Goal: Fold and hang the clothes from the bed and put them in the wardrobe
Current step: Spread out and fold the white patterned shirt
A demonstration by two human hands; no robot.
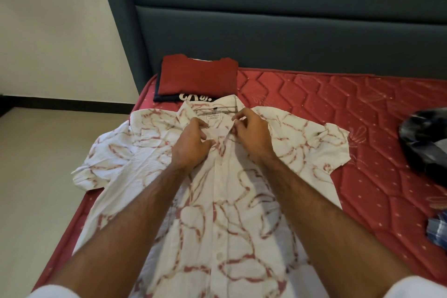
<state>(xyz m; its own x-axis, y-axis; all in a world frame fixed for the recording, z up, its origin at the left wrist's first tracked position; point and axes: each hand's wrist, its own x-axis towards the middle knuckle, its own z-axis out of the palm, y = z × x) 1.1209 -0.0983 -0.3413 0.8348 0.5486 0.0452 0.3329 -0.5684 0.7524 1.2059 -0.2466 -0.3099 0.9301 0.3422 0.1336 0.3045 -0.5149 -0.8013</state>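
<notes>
A white short-sleeved shirt with a red swirl print (225, 201) lies spread face up on the red mattress (362, 128), collar toward the headboard. My left hand (191, 145) pinches the left side of the collar and placket near the top button. My right hand (251, 135) pinches the right collar edge beside the neck label. Both sleeves lie spread out to the sides.
A folded red t-shirt (198, 75) sits on a folded dark garment (169, 98) by the grey headboard (290, 31). A dark crumpled garment (425, 140) and a blue checked one (439, 232) lie at the right edge. Floor (36, 176) lies left of the bed.
</notes>
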